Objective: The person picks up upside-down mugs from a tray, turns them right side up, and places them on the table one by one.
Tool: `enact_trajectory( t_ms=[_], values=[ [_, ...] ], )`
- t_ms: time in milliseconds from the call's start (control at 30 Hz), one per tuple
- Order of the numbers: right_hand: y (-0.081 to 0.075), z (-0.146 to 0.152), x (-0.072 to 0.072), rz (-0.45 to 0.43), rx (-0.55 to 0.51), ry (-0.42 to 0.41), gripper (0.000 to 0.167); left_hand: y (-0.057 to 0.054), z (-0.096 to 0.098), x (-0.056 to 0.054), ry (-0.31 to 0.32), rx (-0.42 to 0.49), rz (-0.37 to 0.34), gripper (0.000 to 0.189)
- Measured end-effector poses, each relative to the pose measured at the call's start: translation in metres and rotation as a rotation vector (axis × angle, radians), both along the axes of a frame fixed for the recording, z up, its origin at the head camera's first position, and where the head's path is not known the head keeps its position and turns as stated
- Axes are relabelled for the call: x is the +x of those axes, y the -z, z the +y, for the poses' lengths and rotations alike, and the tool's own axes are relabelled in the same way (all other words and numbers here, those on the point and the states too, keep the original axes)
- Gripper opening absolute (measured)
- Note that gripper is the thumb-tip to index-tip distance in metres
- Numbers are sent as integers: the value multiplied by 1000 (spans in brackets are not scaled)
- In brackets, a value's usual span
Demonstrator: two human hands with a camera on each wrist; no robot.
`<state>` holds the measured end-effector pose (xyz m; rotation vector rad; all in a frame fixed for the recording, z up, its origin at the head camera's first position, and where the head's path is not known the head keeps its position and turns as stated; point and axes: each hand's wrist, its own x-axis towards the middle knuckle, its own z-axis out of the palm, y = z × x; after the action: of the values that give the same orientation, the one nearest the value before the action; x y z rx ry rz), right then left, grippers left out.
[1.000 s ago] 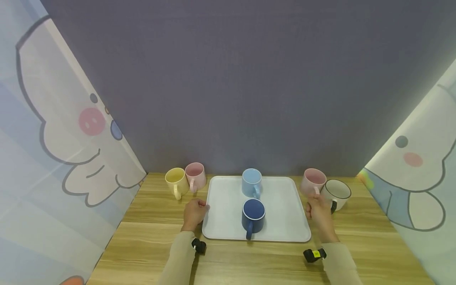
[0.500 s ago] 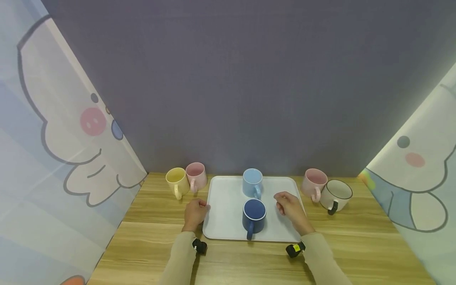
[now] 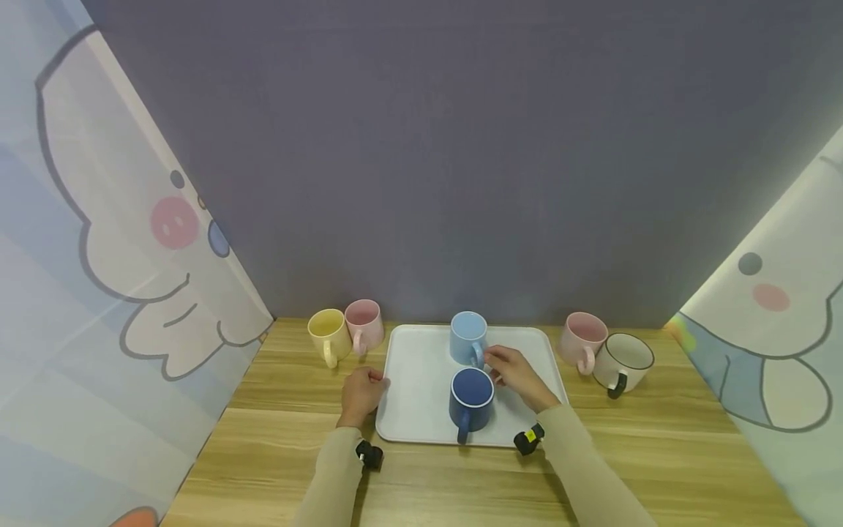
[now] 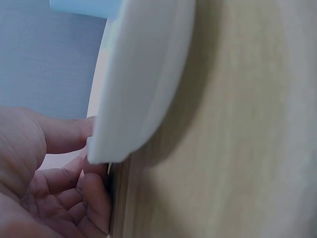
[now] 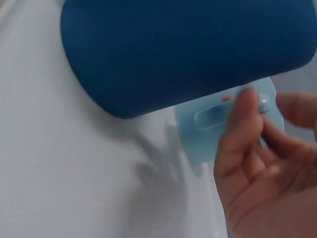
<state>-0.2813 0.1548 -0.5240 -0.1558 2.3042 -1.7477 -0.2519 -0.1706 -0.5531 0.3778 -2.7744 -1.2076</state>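
My left hand point(image 3: 360, 395) pinches the left rim of the white tray point(image 3: 415, 395); in the left wrist view its thumb lies on one side of the tray edge, with fingers curled beneath. A light blue mug point(image 3: 469, 333) stands upright at the tray's back. My right hand point(image 3: 516, 375) is at that mug's handle, thumb and fingers apart around it in the right wrist view; a firm hold does not show. In front of it stands a dark blue mug point(image 3: 471, 406), close beside the right fingers and partly covering the light blue mug in the right wrist view.
Left of the tray, a yellow mug point(image 3: 328, 335) and a pink mug point(image 3: 364, 326) stand side by side on the wooden table point(image 3: 461, 487). To the right are another pink mug point(image 3: 583, 338) and a white mug point(image 3: 623, 360) with a black handle. A grey partition point(image 3: 421, 183) rises behind.
My right hand has moved left from the right-hand pink mug, over the tray, to the light blue mug's handle. The left hand has stayed at the tray's rim.
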Motion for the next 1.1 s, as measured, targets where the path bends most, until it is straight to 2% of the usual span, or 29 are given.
enact_trajectory(
  t_ms=[67, 167, 533, 933, 1100],
  values=[
    [0, 0, -2, -9, 4, -44, 34, 0, 0, 0, 3, -1, -1, 13],
    [1, 0, -5, -11, 7, -68, 34, 1, 1, -1, 6, -8, 1, 13],
    [4, 2, -5, 20, -45, 40, 31, -2, 1, -1, 2, -16, 6, 13],
    [6, 9, -1, 40, -35, 49, 31, -2, 1, -1, 0, -15, -16, 14],
    [11, 10, 1, 52, -37, 79, 28, 0, 0, -1, 2, -7, -18, 14]
  ],
)
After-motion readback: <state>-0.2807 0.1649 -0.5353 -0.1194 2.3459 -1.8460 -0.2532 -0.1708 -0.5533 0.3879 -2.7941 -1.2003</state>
